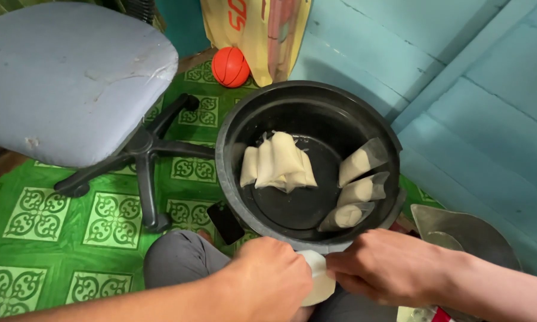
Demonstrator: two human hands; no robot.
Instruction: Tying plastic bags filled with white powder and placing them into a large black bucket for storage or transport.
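Observation:
My left hand (pixel 268 280) and my right hand (pixel 387 265) meet just below the rim of a black round basin (pixel 232 128). Both grip a small plastic bag of white filling (pixel 319 280), of which only a pale end shows between the fingers. Inside the basin lie several filled bags: a cluster of white ones (pixel 278 162) at the left, and three clear-topped ones (pixel 361 189) leaning along the right wall. My knee in grey trousers (pixel 182 256) is under my left forearm.
A grey office chair (pixel 65 77) with a black star base stands at the left on the green patterned floor (pixel 53 214). An orange ball (pixel 230 67) and a yellow bag (pixel 262 30) are behind the basin. A metal pan (pixel 465 232) sits at the right; a black phone (pixel 225 222) lies by the basin.

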